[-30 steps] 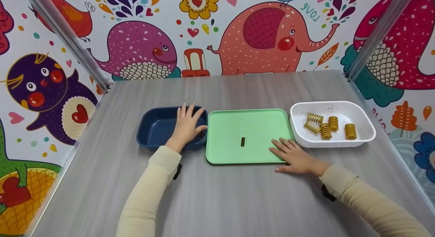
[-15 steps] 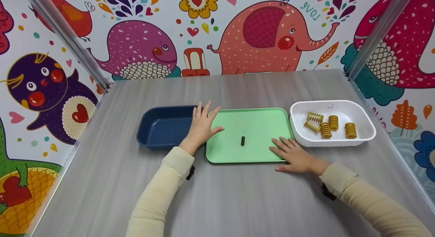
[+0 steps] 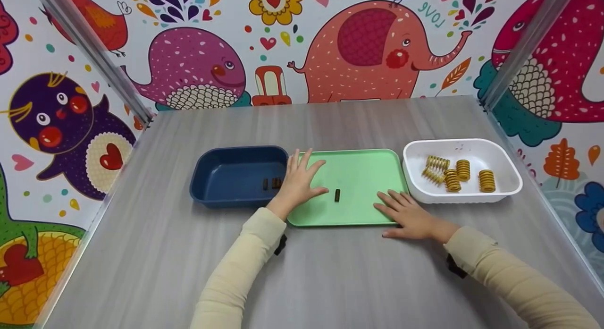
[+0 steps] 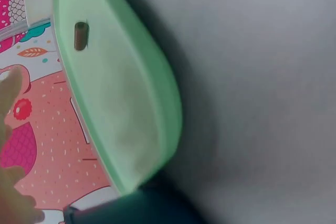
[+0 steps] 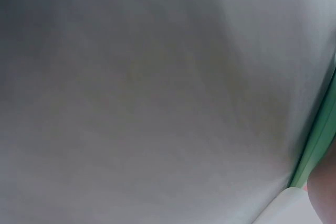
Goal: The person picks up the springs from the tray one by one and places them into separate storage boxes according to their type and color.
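Observation:
A small dark brown cylinder lies on the green tray in the head view; the left wrist view also has this brown cylinder. Over the tray's left edge is my left hand, fingers spread and thumb toward the cylinder, holding nothing. My right hand rests at the tray's front right corner with its fingers extended on the green surface. Left of the tray, the blue bin contains small dark brown pieces, partly hidden by my left hand.
To the right of the tray stands a white bin with several yellow-brown coil-shaped pieces in it. All three containers sit close together on the grey table. Cartoon-printed walls and metal posts bound the back and sides.
My left hand has moved right, from over the blue bin to the tray's left edge, uncovering the brown pieces in the bin. My right hand has stayed in place.

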A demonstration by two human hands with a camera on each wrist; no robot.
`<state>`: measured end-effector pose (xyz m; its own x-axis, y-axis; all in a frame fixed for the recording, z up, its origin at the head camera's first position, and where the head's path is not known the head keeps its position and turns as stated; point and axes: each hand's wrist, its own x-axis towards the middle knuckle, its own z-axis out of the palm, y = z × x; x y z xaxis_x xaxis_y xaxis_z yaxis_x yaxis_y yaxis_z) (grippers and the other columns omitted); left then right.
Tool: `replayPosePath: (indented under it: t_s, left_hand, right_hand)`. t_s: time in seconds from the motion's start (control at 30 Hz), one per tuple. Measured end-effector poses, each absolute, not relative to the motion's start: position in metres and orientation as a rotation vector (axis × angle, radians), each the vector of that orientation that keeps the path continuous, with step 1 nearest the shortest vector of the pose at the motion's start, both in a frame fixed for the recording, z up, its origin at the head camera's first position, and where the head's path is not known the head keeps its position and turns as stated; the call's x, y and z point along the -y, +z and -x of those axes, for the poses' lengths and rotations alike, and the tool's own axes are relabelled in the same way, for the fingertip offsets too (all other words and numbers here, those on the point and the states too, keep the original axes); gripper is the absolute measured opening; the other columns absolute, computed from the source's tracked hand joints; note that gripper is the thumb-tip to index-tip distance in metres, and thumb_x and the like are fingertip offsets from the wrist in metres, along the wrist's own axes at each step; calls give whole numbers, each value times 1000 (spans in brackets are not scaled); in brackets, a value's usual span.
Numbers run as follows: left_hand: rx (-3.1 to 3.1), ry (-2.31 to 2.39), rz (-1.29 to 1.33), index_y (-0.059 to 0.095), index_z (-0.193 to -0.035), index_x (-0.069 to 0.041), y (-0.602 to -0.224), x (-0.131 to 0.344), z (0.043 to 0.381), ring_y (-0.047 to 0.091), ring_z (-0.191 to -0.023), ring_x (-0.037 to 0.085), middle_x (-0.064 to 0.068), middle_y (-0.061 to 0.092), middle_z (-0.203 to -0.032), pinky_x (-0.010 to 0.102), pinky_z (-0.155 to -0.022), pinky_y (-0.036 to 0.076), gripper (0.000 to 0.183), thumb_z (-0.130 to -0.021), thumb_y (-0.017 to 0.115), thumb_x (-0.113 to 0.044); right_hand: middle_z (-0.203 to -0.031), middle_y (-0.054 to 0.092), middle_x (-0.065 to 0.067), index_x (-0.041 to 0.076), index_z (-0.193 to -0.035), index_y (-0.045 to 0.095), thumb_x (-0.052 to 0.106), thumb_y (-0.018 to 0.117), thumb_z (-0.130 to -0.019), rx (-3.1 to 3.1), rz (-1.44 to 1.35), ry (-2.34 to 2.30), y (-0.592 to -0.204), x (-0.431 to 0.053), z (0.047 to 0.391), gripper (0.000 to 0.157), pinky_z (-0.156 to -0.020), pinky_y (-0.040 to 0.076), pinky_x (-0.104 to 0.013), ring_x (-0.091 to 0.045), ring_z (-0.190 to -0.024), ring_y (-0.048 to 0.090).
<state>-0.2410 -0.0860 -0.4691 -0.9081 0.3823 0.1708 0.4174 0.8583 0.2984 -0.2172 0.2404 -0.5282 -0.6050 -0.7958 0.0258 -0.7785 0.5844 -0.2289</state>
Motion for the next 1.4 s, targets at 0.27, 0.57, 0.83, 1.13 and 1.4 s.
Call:
replayPosePath:
  t_s: [0.27, 0.57, 0.83, 1.13, 1.4]
  left_hand:
    - [2998, -495, 651, 43, -136, -23, -481, 72, 238, 7, -137, 43, 14, 17, -150, 54, -109, 9, 69, -77, 68, -49]
    - [3069, -501, 656, 44, -136, -24, -498, 63, 237, 7, -137, 43, 13, 16, -151, 53, -110, 8, 68, -78, 67, -49]
    - [3112, -522, 646, 47, -134, -24, -508, 55, 235, 6, -137, 42, 13, 18, -151, 52, -110, 7, 62, -79, 67, -47]
    - [3137, -539, 650, 51, -131, -23, -509, 50, 236, 6, -138, 42, 13, 19, -150, 51, -110, 5, 55, -82, 64, -45]
    - [3126, -480, 664, 57, -121, -22, -511, 50, 236, 11, -136, 44, 15, 25, -147, 53, -109, 10, 43, -85, 60, -45]
  right_hand:
    - [-146, 27, -23, 5, -139, 38, 48, 58, -84, -2734, 1356, -333, -528, -240, 217, 73, -100, 16, -63, -46, -132, 21]
    - [-146, 26, -23, 5, -140, 37, 48, 57, -84, -2718, 1342, -337, -527, -240, 217, 73, -100, 14, -62, -46, -133, 20]
    - [-146, 27, -23, 5, -139, 38, 49, 58, -84, -2731, 1355, -329, -527, -240, 217, 73, -100, 16, -63, -46, -132, 21]
    - [-145, 28, -23, 5, -139, 39, 50, 58, -84, -2740, 1364, -335, -527, -240, 217, 73, -99, 17, -63, -46, -132, 22]
    - [-146, 27, -23, 5, -139, 38, 49, 57, -84, -2731, 1364, -351, -528, -240, 216, 73, -100, 15, -62, -45, -132, 21]
